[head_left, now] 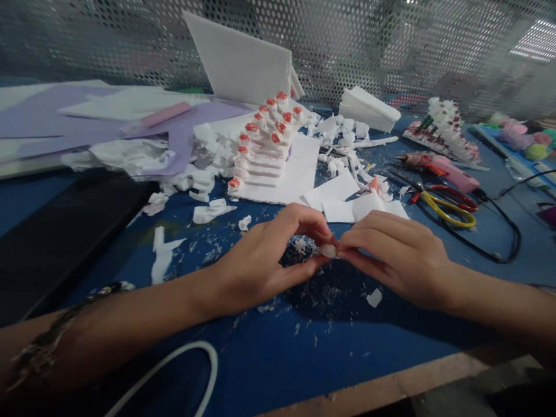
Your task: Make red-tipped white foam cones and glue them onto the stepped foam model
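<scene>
My left hand (269, 258) and my right hand (397, 255) meet over the blue table (330, 347), fingertips pinched together on a small whitish piece (328, 251). Both hands are closed on it; what the piece is, I cannot make out. Small white scraps (374, 297) lie scattered under and around the hands. Behind the hands stands a stepped white foam model (264, 156) with red-and-white knobs along its steps.
Scissors with red and yellow handles (443, 204) and a pink glue gun (447, 171) with a black cable lie at the right. Purple and white sheets (87, 116) lie at the left, a black slab (65, 237) nearer. A white cord (191, 359) curves at the front. A perforated metal screen (391, 46) stands behind.
</scene>
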Demonstrator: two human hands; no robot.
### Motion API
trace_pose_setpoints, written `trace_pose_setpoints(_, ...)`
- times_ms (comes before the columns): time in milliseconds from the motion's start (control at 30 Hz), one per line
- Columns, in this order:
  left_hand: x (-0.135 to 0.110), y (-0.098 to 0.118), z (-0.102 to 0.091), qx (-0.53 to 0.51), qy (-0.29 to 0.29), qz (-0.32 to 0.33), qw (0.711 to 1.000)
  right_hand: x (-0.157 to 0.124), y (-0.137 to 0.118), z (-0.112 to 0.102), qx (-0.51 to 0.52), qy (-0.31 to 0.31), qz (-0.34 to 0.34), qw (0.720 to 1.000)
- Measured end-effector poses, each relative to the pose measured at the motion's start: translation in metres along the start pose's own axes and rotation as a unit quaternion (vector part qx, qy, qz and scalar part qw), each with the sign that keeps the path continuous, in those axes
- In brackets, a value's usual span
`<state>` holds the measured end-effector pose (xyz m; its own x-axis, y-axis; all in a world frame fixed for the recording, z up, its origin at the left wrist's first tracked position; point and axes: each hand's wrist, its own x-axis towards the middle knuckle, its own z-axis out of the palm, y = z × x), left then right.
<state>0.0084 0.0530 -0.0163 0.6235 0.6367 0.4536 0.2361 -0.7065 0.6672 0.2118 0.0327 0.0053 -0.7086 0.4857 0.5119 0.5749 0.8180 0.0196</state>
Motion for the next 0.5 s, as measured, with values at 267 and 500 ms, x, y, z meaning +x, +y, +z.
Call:
trace_pose_setpoints(267, 0.0007, -0.0008, -0.0012, -0.012, -0.023, -0.02, 0.999, 0.0006, 0.0019, 0.003, 0.119, -0.015, 0.07, 0.99)
trace_pose_setpoints(500, 0.0016, 0.0011, -0.003, -0.019, -0.069, -0.044, 0.996, -0.0006, 0.0036, 0.006, 0.184, -0.028, 0.096, 0.978)
